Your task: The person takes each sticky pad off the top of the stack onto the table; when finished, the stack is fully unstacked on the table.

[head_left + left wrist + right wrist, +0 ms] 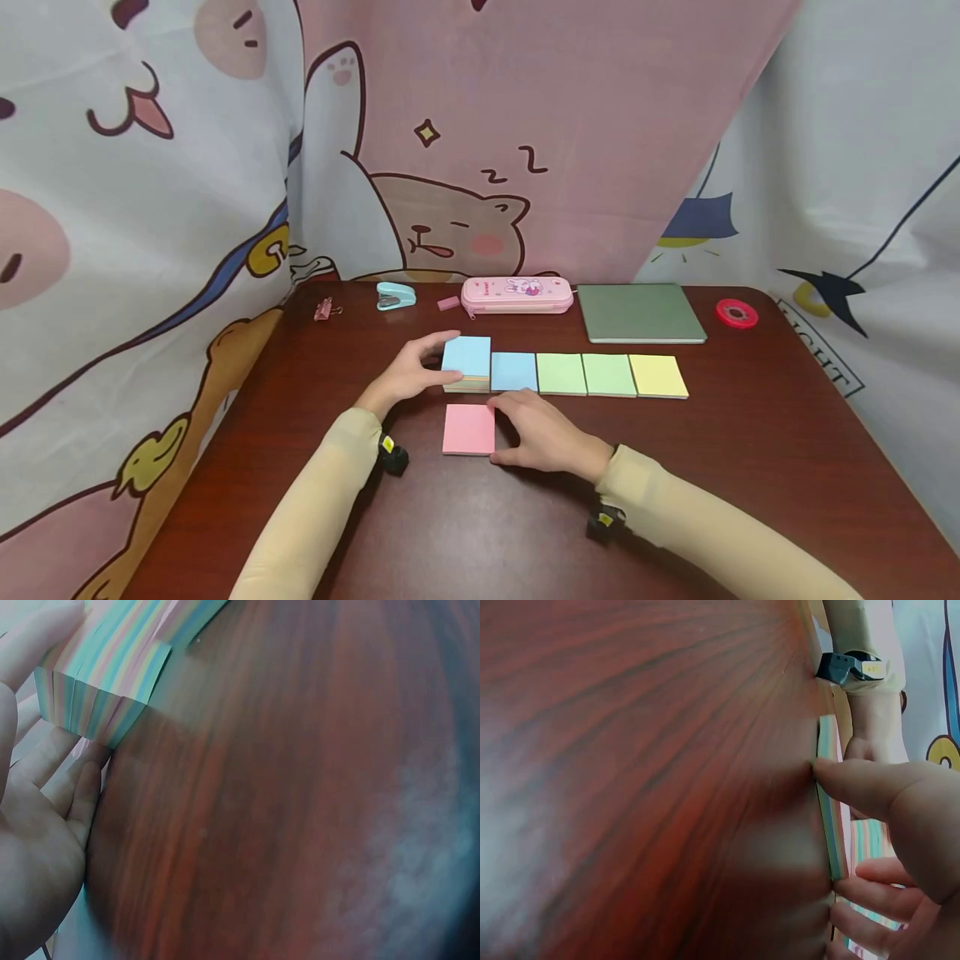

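Pink pad (468, 429) pinched by right hand (550, 435) fingers, thumb at near edge.

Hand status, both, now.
Left hand: grips the thick multicoloured sticky-note stack by its sides.
Right hand: thumb and fingers pinch the edge of the pink pad on the table.

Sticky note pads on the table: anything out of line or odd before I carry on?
One thing: the pink pad lies alone in front of the row, at the right hand. The thick stack held by the left hand stands taller than the flat pads beside it. Nothing spilled or damaged.
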`<state>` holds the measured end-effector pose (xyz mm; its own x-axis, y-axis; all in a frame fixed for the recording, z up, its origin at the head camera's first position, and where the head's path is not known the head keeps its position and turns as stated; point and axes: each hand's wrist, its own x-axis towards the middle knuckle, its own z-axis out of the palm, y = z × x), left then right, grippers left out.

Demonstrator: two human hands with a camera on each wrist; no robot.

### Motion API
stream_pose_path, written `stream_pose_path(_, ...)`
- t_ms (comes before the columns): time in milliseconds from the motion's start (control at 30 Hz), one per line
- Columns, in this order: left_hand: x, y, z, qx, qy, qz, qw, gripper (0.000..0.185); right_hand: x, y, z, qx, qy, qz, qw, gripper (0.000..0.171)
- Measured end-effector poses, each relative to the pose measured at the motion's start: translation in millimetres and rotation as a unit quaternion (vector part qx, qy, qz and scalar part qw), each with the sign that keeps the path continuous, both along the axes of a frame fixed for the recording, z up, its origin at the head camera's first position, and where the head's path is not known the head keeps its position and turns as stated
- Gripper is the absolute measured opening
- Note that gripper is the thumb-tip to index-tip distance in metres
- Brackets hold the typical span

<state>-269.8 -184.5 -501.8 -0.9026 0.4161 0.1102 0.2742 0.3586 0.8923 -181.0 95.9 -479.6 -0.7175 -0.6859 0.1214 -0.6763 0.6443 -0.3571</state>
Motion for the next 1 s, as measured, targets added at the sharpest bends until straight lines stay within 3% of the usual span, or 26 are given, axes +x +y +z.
stream_pose_path(433, 0.1, 0.6, 1.0, -0.002, -0.002, -0.002, 1.0, 0.077, -4.4, -14.8, 1.0, -0.022, 0.004, -0.026, 0.999, 0.072)
stream_pose_path(1000, 1.0, 0.2, -0.2, 0.002, -0.003, -0.001, 1.0, 0.077, -7.8, -11.9, -2.1, -0.036, 0.0, -0.016, 0.999, 0.07)
